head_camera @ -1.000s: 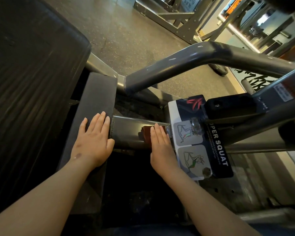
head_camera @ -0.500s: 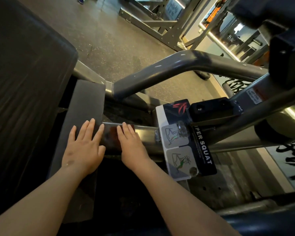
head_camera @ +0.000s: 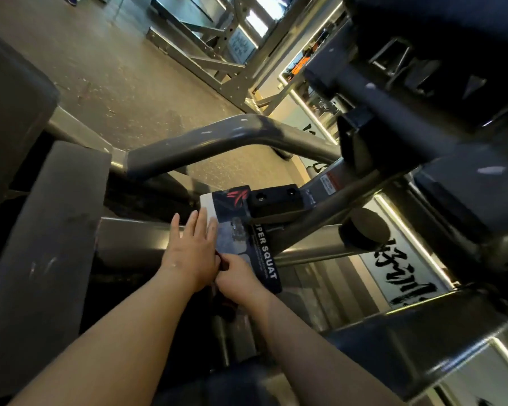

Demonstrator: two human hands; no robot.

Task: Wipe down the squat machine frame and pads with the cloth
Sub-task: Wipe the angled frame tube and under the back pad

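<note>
Head view, looking down two bare forearms that rise from the bottom edge: at centre frame the right hand is curled, apparently pinching a dark red cloth of which only a sliver shows between the two hands. The left hand lies just above it with fingers straight and spread, holding nothing, palm down on the horizontal frame tube and fingertips reaching the edge of the "SUPER SQUAT" instruction placard.

With so little cloth exposed, a stroke from here would likely drag bare skin rather than fabric along the steel. A loose pinch could also let the cloth drop into the dark gap under the tube. Rubbing across the placard's edge might lift it.

Left of centre, the grey pad has neither hand on it and could be skipped. Beyond, a black bumper block sits above the placard, and the bent frame bar arches over the speckled floor. A neighbouring steel rack fills the upper middle.
</note>
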